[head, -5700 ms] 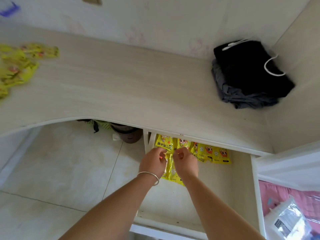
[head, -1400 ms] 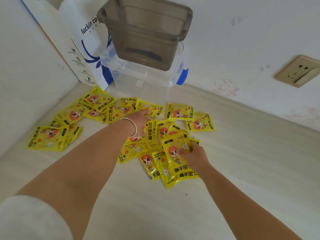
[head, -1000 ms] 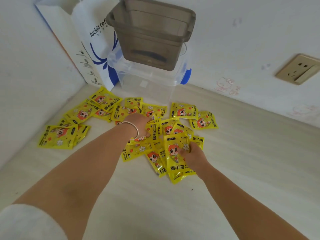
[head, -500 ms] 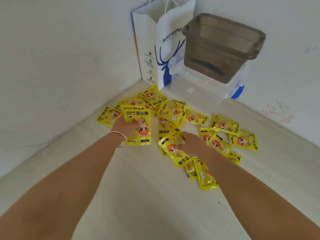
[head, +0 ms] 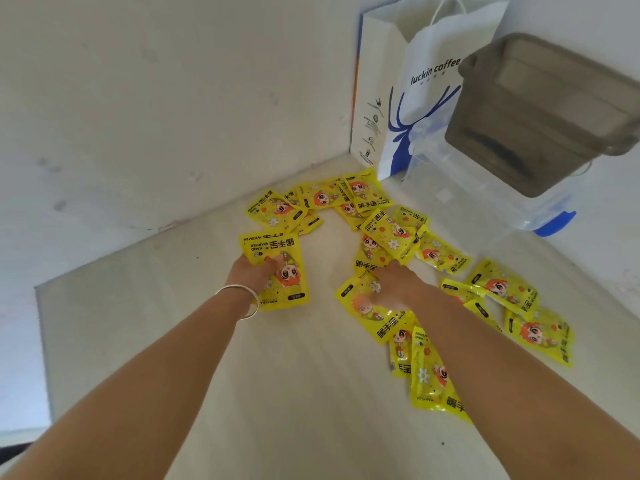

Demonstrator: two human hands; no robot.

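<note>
Several yellow hand-warmer packets [head: 391,230] lie scattered over the pale wooden desk top [head: 294,393], near the wall corner. My left hand [head: 252,275], with a silver bangle on the wrist, grips one packet [head: 277,268] by its left side, thumb on top. My right hand [head: 394,285] is blurred and rests on another packet [head: 367,310] that lies among the scattered ones; I cannot make out how its fingers lie.
A white and blue paper bag [head: 412,95] stands in the corner. Beside it a clear plastic box [head: 485,199] with blue latches carries a smoky grey box [head: 540,109]. White walls close the desk at the left and back. The desk edge lies at the left.
The view has swung left. My left hand has picked up a packet and drawn it a little away from the pile. My right hand stays on the packets in the middle.
</note>
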